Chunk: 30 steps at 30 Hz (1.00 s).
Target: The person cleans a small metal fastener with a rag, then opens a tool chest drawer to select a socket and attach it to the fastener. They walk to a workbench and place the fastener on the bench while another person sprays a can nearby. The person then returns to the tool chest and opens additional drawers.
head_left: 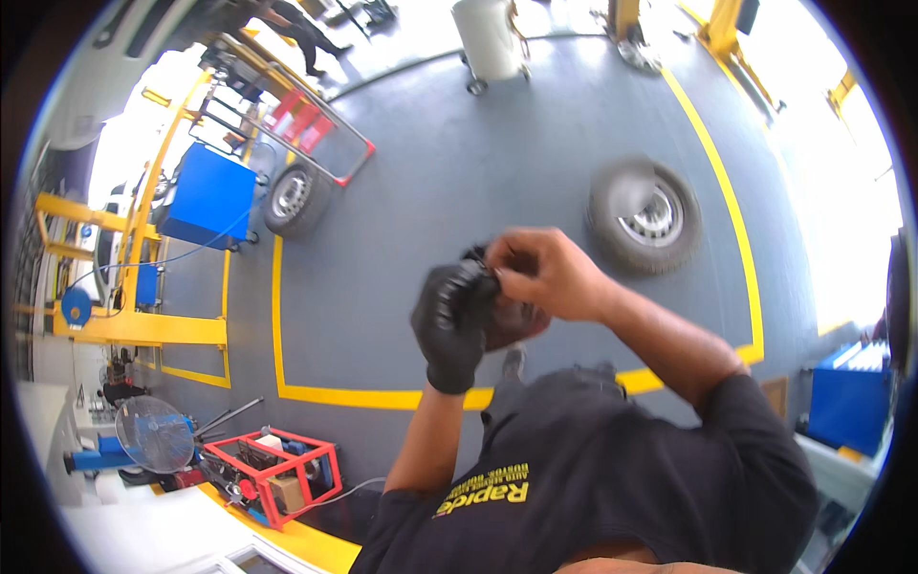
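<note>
In front of my dark shirt, both hands meet at the middle of the view. A black glove (449, 325) covers my left hand (445, 311), whose fingers are curled in. My bare right hand (550, 273) touches it, thumb and forefinger pinching thin black material at the glove's finger end. That material looks like part of a glove; whether it belongs to the worn one or a second one I cannot tell. Whatever the left fingers enclose is hidden.
A wheel with tyre (655, 215) lies on the grey floor at right, another wheel (295, 196) at left by a red-framed cart (354, 163). Around are a blue cabinet (206, 196), yellow lift (172, 328), white bin (490, 38), fan (153, 435) and red-framed machine (273, 469).
</note>
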{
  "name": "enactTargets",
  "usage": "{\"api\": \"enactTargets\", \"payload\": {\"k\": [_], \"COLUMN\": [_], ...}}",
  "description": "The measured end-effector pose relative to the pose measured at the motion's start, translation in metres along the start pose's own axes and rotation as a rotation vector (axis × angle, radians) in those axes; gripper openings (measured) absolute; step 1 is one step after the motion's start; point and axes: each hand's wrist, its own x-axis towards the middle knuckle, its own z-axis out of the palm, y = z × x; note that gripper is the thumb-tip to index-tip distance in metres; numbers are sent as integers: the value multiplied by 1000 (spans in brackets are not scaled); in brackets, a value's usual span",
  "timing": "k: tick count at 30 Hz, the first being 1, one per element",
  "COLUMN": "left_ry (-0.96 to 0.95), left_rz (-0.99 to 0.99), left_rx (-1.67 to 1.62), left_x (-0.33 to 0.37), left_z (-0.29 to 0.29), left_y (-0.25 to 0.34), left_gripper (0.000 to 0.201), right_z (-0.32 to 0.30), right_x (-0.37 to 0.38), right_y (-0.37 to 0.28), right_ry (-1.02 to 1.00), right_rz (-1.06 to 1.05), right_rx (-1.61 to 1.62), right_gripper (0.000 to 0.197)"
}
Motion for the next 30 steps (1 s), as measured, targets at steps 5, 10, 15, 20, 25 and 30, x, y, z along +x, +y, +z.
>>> {"api": "enactTargets", "payload": {"k": [5,10,15,20,25,30], "left_ry": [129,-44,-332,-536,-692,-738], "left_rz": [-82,140,407,549,446,292], "left_rx": [-240,-239,-120,-166,-353,-490], "left_x": [14,45,60,49,7,-30], "left_z": [-50,-46,18,120,247,364], "left_y": [-20,-39,-30,15,70,117], "left_gripper": [28,28,26,23,26,25], "right_z": [43,45,4,-64,-154,-244], "right_x": [32,28,-34,-125,-237,-333], "right_y": [-18,-28,-30,-30,-20,-17], "right_ry": [-25,147,393,583,673,695], "right_rz": [12,118,89,158,218,282], "right_rx": [46,172,-5,-64,-70,53], "right_gripper": [9,23,29,28,26,21]}}
